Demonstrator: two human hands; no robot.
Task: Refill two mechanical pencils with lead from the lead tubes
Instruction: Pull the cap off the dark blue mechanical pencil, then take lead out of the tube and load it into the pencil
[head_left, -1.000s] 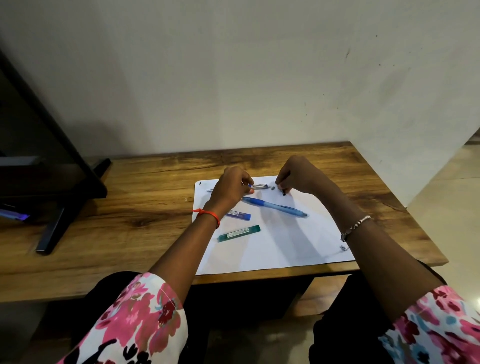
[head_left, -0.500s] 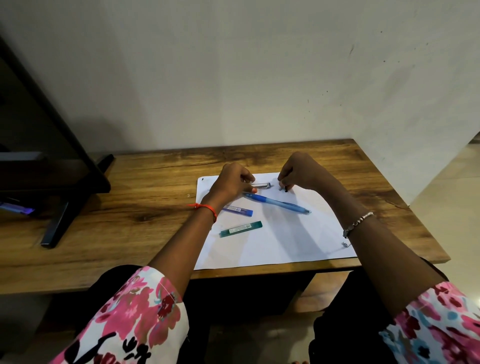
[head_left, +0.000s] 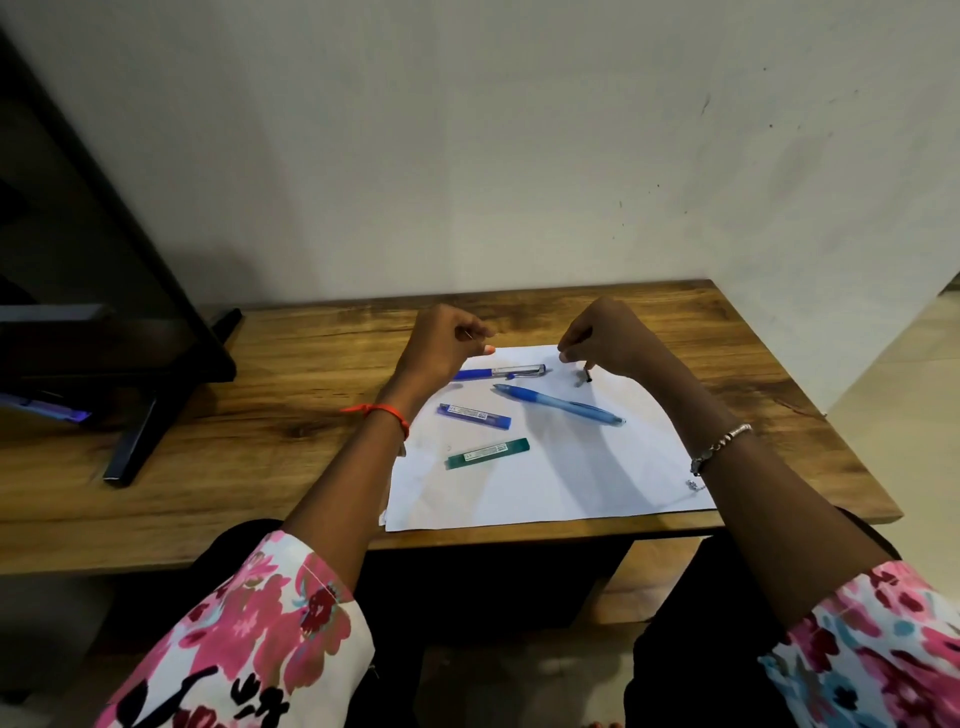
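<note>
On the white paper (head_left: 545, 483), which lies on the wooden surface (head_left: 260, 431), the green lead tube (head_left: 488, 453) is nearest. Behind it lies the purple lead tube (head_left: 474, 415), and to its right the blue pencil (head_left: 558, 404). Farther back lies the clear pencil (head_left: 501, 372). The left hand (head_left: 441, 343) is raised above the far edge of the paper, its grip closed on something thin, perhaps a lead. The right hand (head_left: 605, 338) pinches a small dark piece (head_left: 588, 370); I cannot tell what it is.
</note>
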